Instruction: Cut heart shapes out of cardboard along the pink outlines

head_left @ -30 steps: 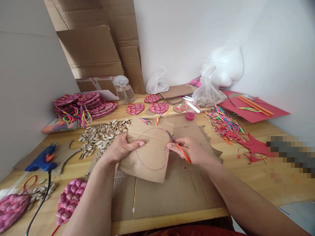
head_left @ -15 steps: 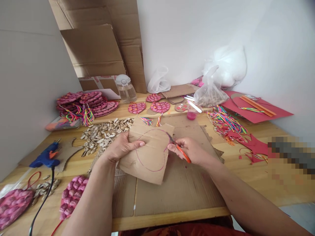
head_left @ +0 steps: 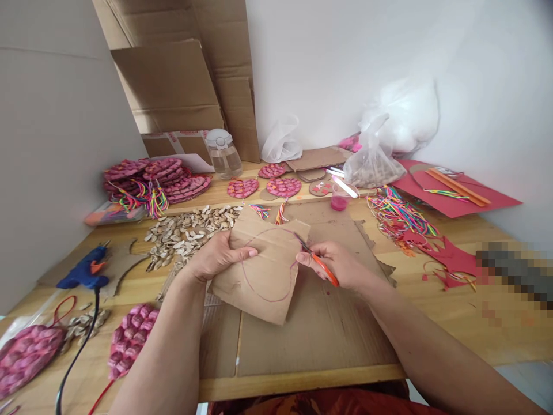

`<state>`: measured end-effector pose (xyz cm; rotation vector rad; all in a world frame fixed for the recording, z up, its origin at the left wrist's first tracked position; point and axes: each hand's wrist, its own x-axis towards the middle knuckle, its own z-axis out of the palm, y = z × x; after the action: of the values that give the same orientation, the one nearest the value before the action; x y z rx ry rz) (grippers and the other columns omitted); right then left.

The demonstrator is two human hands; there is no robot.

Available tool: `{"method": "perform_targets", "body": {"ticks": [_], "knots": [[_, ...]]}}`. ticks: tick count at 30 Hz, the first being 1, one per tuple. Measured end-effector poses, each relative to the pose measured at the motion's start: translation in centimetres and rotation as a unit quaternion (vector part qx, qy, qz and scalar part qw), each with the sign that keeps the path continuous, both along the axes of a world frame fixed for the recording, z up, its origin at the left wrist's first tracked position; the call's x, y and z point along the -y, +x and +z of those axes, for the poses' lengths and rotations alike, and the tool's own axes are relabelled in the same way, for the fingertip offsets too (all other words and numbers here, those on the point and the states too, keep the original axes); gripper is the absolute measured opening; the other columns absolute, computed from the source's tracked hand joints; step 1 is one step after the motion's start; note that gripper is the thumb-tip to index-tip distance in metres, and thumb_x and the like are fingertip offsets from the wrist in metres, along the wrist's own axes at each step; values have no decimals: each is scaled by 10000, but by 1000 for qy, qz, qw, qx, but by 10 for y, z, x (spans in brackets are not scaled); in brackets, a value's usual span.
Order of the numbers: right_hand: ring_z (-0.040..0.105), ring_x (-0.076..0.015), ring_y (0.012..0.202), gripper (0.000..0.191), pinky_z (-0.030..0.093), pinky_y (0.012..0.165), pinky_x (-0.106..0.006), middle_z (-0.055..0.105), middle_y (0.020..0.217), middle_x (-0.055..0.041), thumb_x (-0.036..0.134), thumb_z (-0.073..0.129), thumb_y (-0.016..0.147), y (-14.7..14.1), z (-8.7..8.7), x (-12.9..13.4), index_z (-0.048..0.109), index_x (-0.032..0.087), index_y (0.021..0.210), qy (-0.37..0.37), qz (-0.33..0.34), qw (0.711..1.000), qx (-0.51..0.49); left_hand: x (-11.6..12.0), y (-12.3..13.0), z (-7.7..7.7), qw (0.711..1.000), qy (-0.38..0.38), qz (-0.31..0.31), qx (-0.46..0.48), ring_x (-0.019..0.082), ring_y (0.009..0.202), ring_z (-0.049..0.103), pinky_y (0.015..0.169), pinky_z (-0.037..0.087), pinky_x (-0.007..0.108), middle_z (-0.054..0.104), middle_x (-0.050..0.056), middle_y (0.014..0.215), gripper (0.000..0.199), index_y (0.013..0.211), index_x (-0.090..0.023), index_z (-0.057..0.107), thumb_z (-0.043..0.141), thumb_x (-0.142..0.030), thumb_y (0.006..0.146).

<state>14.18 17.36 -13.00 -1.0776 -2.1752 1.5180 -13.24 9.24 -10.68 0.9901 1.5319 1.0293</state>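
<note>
A piece of brown cardboard (head_left: 263,271) with a rounded outline drawn on it is tilted above a larger cardboard sheet (head_left: 319,334). My left hand (head_left: 220,253) grips its left side, thumb on top and fingers underneath. At its right edge, my right hand (head_left: 330,262) is closed on orange-handled scissors (head_left: 324,270). The scissor blades lie at the upper right of the cardboard, on the drawn line.
Peanut shells (head_left: 181,230) lie behind my left hand. A blue glue gun (head_left: 86,271) and pink decorated pieces (head_left: 133,334) are at left. Colourful strings (head_left: 401,213), red paper (head_left: 458,190) and a tied bag (head_left: 374,164) sit at right. A bottle (head_left: 224,155) stands behind.
The whole view has shifted slightly, so things appear a little further right. Both hands keep their holds on the cardboard and scissors, and the blades look slightly more closed.
</note>
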Motion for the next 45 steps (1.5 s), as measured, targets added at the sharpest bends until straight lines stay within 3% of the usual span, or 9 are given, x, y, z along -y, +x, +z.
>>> {"method": "perform_targets", "body": {"ticks": [12,18,20,22,25,28,30,37,45], "knots": [[369,-101,479,573,219,478,-262,440,504,38,708,601,810,-3,4,2,512,192,577,46,-3,999,5,-1,-6,-5,1000,-2,3,6,259,783,753,645,594,300,798,80,910,479,947,-180,729,920,-418,577],[407,-106,458,566,270,463,-253,454,488,45,741,613,783,-10,-1,2,521,203,634,-41,-117,989,-84,-11,-5,-10,959,137,91,233,335,1061,710,820,598,400,772,140,1068,874,1083,-180,715,490,-918,671],[425,-107,454,577,288,458,-250,470,490,38,740,638,764,-12,-4,0,479,209,604,-69,-161,976,-131,-16,5,-16,941,161,121,272,327,1149,674,884,585,400,764,118,1126,802,1126,-199,712,554,-861,700],[437,-106,451,594,300,456,-250,480,491,30,733,650,761,-13,-7,-3,439,213,568,-72,-191,965,-166,-19,21,-24,943,161,123,263,311,1152,675,933,572,389,766,72,1145,596,1120,-224,713,811,-591,661],[423,-108,430,615,309,447,-259,471,474,27,753,634,759,-13,-12,-8,418,220,542,-59,-228,953,-189,-15,45,-32,971,142,-10,190,345,1165,662,993,542,450,744,115,1197,593,1146,-191,709,911,-282,597],[422,-114,426,632,319,443,-268,469,472,24,788,611,747,-13,-14,-10,414,225,537,-39,-256,947,-190,-7,58,-30,971,122,-141,152,366,1241,612,1044,505,482,709,160,1257,550,1172,-167,710,879,-226,652],[441,-121,440,630,330,448,-269,477,485,22,790,606,749,-13,-14,-9,418,226,543,-26,-264,945,-189,-3,60,-26,960,131,-159,192,378,1272,587,1046,505,497,684,163,1299,606,1219,-177,686,878,-225,647],[442,-119,465,589,325,479,-258,502,495,15,726,601,810,-14,-14,-1,481,208,556,56,-234,962,-126,-15,68,-30,963,85,121,227,252,745,755,606,626,322,792,98,947,495,994,-143,718,918,-356,595],[412,-107,489,562,293,480,-246,476,537,28,693,582,850,-12,-15,3,456,205,601,15,-191,969,-156,-14,59,-20,978,73,89,173,329,1058,723,886,615,387,777,159,1075,472,923,-114,751,944,-328,549]]}}
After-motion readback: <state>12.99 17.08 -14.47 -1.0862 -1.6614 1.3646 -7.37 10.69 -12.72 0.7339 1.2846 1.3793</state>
